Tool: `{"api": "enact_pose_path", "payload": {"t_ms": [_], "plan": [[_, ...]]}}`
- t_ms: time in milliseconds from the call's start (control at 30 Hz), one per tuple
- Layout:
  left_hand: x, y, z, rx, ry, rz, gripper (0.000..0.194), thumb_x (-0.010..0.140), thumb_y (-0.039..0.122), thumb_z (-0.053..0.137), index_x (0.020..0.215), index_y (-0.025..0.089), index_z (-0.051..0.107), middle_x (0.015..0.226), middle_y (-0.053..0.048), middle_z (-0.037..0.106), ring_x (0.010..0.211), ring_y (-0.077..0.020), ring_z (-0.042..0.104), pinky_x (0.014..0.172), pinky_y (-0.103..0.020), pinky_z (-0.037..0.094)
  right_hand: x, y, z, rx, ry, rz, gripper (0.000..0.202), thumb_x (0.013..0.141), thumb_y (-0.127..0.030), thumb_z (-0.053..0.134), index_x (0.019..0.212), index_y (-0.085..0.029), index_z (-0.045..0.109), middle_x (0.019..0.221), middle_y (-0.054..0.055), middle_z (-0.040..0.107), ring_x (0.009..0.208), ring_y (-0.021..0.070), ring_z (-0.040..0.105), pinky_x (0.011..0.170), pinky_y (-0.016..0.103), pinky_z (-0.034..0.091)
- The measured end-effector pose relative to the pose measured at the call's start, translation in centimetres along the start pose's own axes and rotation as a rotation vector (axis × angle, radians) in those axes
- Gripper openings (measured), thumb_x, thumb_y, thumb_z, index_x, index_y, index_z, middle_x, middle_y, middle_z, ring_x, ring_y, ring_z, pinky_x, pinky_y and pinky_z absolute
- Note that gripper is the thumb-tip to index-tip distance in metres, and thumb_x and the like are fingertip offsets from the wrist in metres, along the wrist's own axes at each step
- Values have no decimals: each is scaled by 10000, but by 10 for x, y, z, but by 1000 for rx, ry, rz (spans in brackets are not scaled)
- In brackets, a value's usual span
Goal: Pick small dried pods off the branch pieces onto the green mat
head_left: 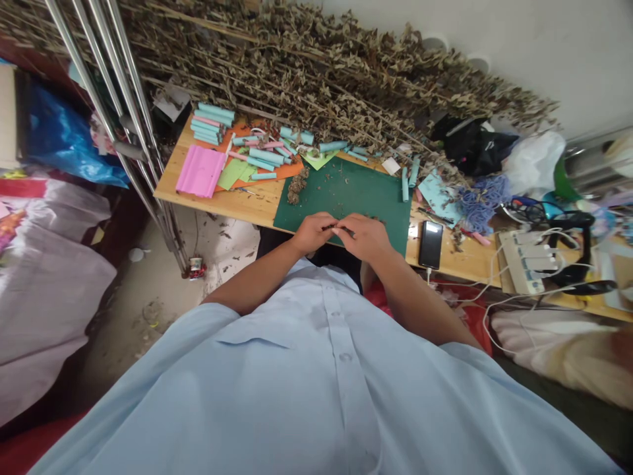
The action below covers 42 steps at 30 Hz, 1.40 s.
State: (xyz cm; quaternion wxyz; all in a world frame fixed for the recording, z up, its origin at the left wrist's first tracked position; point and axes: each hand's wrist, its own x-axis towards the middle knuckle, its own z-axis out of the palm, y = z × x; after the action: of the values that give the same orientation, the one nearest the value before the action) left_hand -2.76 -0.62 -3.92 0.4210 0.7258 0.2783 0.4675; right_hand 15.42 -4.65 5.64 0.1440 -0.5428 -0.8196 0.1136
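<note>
Over the near edge of a green mat [363,191], my left hand [315,233] and my right hand [363,235] meet, fingertips together. Both are closed in a pinch, and a small dark bit shows between them, too small to name. A brown clump of dried plant matter [297,185] lies on the mat just beyond my left hand. Dark crumbs are scattered on the mat. Light blue paper rolls [267,157] and pink ones are piled behind the clump, over orange and green paper sheets.
Dried leafy stalks [316,59] cover the back of the wooden table [267,206]. Pink folded paper [200,170] lies left. On the right are a phone [430,244] with a cable, purple string [483,200] and a power strip [521,262]. Metal poles [129,119] stand by the left end.
</note>
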Motion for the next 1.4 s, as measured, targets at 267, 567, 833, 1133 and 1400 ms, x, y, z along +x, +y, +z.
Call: {"api": "enact_pose_path", "payload": {"t_ms": [267, 567, 833, 1133, 1400], "plan": [[0, 0, -1, -19, 6, -7, 466, 1008, 541, 617, 795, 148, 746, 813, -74, 688, 804, -163, 641, 757, -280, 496, 8, -8, -9, -85, -81, -3, 207, 999, -422, 643, 1009, -265, 778, 1032, 46, 780, 858, 216, 677, 696, 325, 432], [1, 2, 2, -20, 67, -98, 256, 909, 434, 793, 932, 182, 828, 900, -72, 775, 814, -155, 695, 779, -283, 539, -20, 22, 0, 269, 262, 194, 237, 970, -434, 646, 974, -251, 796, 954, 56, 793, 824, 220, 711, 819, 376, 559], [1, 4, 5, -23, 105, -203, 238, 874, 382, 825, 1000, 180, 838, 906, -61, 766, 749, -128, 677, 722, -260, 551, -60, 72, 25, 311, 397, 525, 318, 907, -501, 644, 973, -234, 803, 870, 62, 786, 779, 250, 721, 792, 406, 586], [3, 9, 0, -50, 67, -232, 284, 914, 430, 774, 1036, 180, 832, 941, -51, 749, 594, -82, 638, 639, -256, 566, -69, 130, 30, 239, 442, 680, 381, 848, -406, 649, 1127, -192, 797, 1031, 103, 782, 782, 230, 659, 857, 429, 576], [4, 8, 1, 3, 66, -213, 300, 928, 453, 757, 1015, 173, 821, 954, -57, 760, 597, -76, 638, 615, -233, 551, -45, 142, 30, 140, 355, 569, 331, 870, -422, 671, 1065, -199, 818, 1047, 121, 766, 829, 241, 650, 885, 456, 566]]}}
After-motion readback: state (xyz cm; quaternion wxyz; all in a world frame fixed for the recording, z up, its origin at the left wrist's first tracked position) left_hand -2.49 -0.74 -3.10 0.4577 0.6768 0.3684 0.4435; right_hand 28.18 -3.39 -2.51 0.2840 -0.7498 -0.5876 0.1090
